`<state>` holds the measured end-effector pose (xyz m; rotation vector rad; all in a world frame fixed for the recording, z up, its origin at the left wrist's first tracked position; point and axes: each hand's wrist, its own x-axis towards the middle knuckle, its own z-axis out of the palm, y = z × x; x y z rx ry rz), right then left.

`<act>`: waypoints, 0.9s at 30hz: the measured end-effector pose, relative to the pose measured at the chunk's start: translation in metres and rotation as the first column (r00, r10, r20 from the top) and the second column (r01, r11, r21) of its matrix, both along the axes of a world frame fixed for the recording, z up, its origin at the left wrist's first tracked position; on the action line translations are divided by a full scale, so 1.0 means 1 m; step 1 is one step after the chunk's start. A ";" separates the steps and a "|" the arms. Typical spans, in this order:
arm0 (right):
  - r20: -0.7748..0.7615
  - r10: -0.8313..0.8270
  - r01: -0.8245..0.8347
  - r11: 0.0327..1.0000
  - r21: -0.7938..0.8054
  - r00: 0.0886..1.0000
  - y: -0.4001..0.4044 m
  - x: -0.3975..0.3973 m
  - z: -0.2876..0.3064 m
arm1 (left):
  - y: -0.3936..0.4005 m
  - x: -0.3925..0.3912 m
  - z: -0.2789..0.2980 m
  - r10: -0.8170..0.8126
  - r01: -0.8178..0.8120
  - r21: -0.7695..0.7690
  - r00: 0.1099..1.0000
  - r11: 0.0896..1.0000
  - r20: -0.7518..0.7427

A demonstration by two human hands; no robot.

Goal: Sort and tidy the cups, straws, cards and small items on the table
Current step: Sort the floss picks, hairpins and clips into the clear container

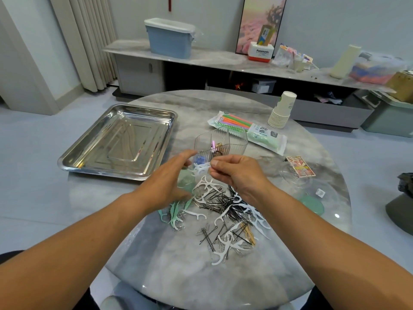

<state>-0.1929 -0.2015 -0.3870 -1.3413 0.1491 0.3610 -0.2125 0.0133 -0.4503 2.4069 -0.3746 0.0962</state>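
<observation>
**Two hands work over a scatter of small items on a round marble bench**

A person's left hand [166,183] hovers with fingers spread and relaxed above the near edge of a pile of floss picks [207,189] and dark hairpins [225,204], holding nothing that can be seen. The right hand [234,173] curls its thumb and fingertips together just above the same pile; it appears to pinch something thin, though what it is cannot be made out.

Just beyond the hands stands a clear ribbed plastic container [223,142] with a few small coloured bits inside. A packet of coloured straws [248,130] lies behind it, and a tilted stack of paper cups [282,110] stands near the far right edge of the bench [223,276]. A pack of cards [300,165] lies to the right, touching a clear plastic lid [292,175], with a pale green lid [312,204] nearer the rim. A steel tray [116,139] sits on the left side, overhanging the edge.

More green floss picks [175,214] lie under the left wrist, and paper clips [237,249] mix with pins nearer the camera.
</observation>
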 end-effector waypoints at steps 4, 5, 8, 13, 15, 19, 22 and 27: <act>0.038 0.030 -0.028 0.997 -0.067 0.999 0.001 0.000 -0.004 | -0.005 -0.003 -0.005 0.025 -0.021 -0.131 0.999 0.991 0.029; 0.048 0.035 -0.031 0.996 -0.082 0.998 0.001 0.001 -0.005 | -0.007 -0.003 -0.003 0.020 -0.011 -0.121 0.997 0.993 0.068; 0.072 0.035 -0.029 0.995 -0.092 0.997 0.001 0.001 -0.006 | -0.012 0.001 0.008 -0.076 0.069 0.035 0.970 0.997 0.231; 0.069 0.014 -0.006 0.994 -0.114 0.998 0.000 0.005 -0.010 | -0.015 0.004 0.019 -0.083 0.102 -0.057 0.958 0.993 0.276; 0.054 0.014 -0.009 0.995 -0.104 0.998 -0.001 0.006 -0.012 | -0.014 0.003 0.018 -0.033 0.073 -0.163 0.972 0.984 0.234; 0.082 0.063 -0.051 0.989 -0.141 0.995 0.000 0.005 -0.014 | -0.013 0.002 0.014 -0.070 0.096 -0.121 0.977 0.988 0.201; 0.150 0.075 -0.050 0.985 -0.163 0.986 0.000 0.003 -0.008 | -0.011 0.002 0.013 -0.119 0.139 -0.103 0.976 0.985 0.181; 0.308 0.053 0.006 0.983 -0.186 0.950 -0.007 0.010 0.010 | -0.015 0.001 0.020 -0.091 0.133 -0.162 0.965 0.978 0.245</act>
